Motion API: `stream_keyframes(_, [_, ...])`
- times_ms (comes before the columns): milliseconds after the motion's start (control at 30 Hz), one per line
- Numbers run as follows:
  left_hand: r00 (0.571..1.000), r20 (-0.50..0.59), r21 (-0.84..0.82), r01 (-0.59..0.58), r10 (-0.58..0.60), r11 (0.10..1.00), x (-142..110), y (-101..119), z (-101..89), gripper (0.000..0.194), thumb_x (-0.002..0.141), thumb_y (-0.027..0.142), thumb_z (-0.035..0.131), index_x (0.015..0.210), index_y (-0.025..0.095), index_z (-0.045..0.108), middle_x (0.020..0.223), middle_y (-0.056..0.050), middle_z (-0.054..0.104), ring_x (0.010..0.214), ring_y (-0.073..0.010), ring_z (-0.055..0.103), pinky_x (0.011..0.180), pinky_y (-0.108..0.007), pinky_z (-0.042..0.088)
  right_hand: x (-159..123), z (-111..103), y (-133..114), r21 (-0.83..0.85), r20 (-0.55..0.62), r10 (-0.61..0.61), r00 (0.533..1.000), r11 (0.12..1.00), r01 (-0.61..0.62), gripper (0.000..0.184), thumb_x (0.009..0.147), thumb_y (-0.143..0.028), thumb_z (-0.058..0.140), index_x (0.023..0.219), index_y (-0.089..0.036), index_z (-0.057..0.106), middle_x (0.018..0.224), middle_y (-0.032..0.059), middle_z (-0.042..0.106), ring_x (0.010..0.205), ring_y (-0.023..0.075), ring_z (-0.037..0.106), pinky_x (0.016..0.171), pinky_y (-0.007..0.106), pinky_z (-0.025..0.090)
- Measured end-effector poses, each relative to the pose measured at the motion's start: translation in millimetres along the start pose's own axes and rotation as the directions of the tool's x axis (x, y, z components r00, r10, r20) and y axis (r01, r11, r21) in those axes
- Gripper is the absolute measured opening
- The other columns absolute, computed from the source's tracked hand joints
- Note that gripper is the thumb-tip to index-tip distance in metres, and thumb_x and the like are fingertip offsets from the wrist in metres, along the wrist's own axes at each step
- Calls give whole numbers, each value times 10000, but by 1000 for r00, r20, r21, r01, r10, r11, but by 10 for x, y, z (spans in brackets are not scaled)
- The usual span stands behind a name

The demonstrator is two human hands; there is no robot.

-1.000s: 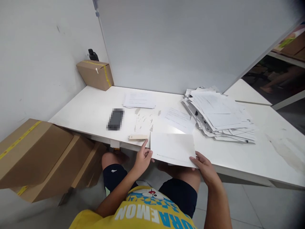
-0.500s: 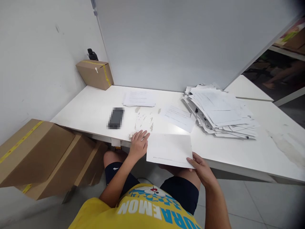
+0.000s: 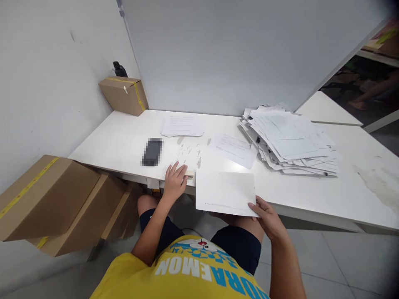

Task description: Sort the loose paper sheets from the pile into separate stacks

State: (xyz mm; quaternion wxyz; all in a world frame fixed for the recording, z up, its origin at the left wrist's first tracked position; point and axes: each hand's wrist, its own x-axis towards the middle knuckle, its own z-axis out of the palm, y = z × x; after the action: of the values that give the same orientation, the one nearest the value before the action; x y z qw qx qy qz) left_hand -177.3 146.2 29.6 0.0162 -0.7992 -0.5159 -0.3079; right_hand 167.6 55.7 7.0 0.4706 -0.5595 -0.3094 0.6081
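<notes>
My right hand pinches the lower right corner of a white sheet of paper, thumb on top. The sheet lies partly over the table edge and partly above my lap, with a small line of print along its lower border. My left hand is at the table's front edge, fingers stretched and apart, over a small cream-coloured stapler. Only the stapler's right end shows, close to the sheet's left edge; the hand covers the rest.
A tall messy paper pile stands at the right of the white table. Beside it lies a loose printed sheet. A neater paper stack, a pixelated dark phone and a cardboard box are further left. More boxes stand lower left.
My left hand has shifted left over the stapler, uncovering its right end. The sheet in my right hand has moved slightly right.
</notes>
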Motion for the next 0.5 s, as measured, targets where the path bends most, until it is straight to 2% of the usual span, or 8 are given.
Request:
stream_keyframes(100, [998, 46, -29, 42, -41, 999, 20, -24, -30, 407, 1016, 366, 392, 1357, 232, 571, 1287, -82, 671, 1282, -252, 558, 1171, -484, 352, -9, 100, -18, -28, 22, -14, 1000, 1000, 15, 458, 686, -444, 833, 1073, -233, 710, 656, -18, 594, 522, 128, 448, 474, 280, 389])
stream_keyframes(233, [998, 45, -49, 50, -47, 998, 33, -37, -26, 395, 1013, 362, 392, 1329, 235, 591, 1237, -84, 685, 1225, -244, 579, 1131, -468, 391, -15, 197, -45, -56, 29, -32, 999, 998, 34, 428, 679, -456, 832, 1021, -228, 716, 623, -24, 582, 522, 129, 457, 482, 277, 388])
stream_keyframes(500, [999, 7, -69, 51, -51, 996, 22, -54, 37, 391, 1025, 377, 358, 1282, 240, 619, 1182, -80, 697, 1165, -239, 589, 1100, -443, 398, -49, 82, -31, -75, -13, -14, 1000, 997, 13, 490, 680, -434, 833, 1105, -221, 711, 653, -9, 614, 542, 139, 484, 482, 276, 402])
